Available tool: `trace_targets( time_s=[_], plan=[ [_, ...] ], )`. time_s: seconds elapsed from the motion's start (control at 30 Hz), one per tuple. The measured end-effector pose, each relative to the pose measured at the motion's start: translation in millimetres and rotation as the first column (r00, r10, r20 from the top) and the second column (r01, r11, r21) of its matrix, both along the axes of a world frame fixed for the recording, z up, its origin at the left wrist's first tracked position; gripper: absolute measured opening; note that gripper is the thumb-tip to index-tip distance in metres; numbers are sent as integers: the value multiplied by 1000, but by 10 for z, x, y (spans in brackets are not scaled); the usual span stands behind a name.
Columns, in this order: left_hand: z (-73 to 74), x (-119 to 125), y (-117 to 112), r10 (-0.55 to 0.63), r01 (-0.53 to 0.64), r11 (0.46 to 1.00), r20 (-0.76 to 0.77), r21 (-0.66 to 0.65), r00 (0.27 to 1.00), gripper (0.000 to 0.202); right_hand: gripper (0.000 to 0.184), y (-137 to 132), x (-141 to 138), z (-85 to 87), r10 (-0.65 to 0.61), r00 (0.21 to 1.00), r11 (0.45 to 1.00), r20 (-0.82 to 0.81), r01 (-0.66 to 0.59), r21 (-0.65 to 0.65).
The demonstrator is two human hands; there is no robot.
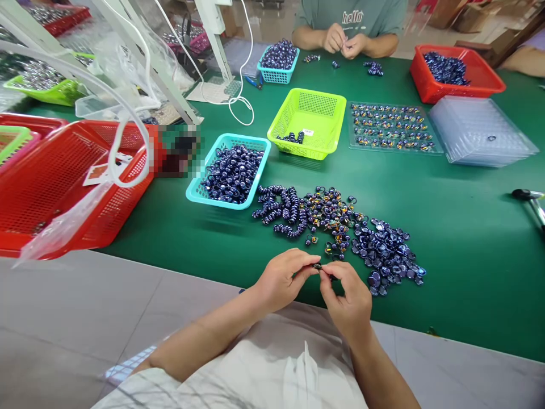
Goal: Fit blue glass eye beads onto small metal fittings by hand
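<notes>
One small dark piece [317,266] sits pinched in the nearly closed thumb and fingertips of my left hand [281,278] and my right hand [349,295], over the green table [472,227] near dark-blue discs [387,253].

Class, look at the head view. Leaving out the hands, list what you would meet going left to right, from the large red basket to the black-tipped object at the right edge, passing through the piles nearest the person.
Large red basket → blue basket → stacked dark pieces → mixed pile with orange glints → loose round pieces → black-tipped object.
</notes>
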State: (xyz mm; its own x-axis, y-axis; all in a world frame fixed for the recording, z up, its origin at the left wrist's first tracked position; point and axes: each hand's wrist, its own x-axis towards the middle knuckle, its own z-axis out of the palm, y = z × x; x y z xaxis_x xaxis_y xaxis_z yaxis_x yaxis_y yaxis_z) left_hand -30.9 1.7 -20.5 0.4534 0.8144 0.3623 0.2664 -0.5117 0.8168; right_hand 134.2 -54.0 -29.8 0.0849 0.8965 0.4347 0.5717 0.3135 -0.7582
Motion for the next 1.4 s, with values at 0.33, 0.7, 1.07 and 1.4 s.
trace_targets(
  time_s=[0.33,0.7,1.07,1.4],
  plan=[
    [-41,-21,12,-91,91,996,11,-20,996,22,11,66,70,191,76,978,943,-193,-134,-306],
    [-20,-2,-15,-8,13,985,25,-175,1000,16,10,85,61,169,-12,968,870,-252,-113,-479],
    [-68,23,-62,20,-5,978,74,-209,997,20,10,93,95,49,-53,926,805,-374,-183,-564],
    [-71,22,-43,10,10,975,91,-220,996,20,12,109,123,29,-51,897,783,-440,-237,-575]
  ],
)
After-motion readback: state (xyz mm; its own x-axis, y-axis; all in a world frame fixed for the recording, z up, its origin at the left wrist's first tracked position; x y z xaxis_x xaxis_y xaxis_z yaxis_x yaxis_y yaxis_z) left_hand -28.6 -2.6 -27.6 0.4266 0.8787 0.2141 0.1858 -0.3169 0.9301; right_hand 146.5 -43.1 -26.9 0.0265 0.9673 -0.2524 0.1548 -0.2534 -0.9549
